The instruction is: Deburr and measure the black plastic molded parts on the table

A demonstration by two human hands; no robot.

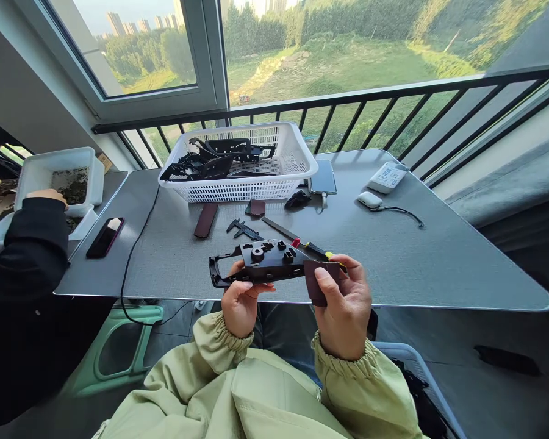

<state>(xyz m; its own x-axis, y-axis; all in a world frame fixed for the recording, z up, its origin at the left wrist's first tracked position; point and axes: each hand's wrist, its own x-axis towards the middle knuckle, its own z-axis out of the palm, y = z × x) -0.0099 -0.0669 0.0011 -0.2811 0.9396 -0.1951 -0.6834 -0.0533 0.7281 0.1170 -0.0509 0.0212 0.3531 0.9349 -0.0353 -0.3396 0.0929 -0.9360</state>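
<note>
My left hand (241,305) grips a black plastic housing (272,262) near its left end, thumb in front and fingers behind. The housing has an open frame at the left and small raised posts and a round boss on top. In my right hand (345,305) a folded piece of dark reddish-brown sandpaper (315,283) is pinched under the thumb, against the housing's right end. Behind the housing lie a caliper (244,230) and a flat file (279,228). A yellow-and-black handle (320,250) is partly hidden behind my right hand.
A white plastic basket (242,192) with black parts stands at the back. Around it lie sandpaper pieces (205,221), phones (105,238), a white earbud case (369,200) and a white box (387,177). At left, a co-worker's dark sleeve (39,238) reaches into a white tub (96,177).
</note>
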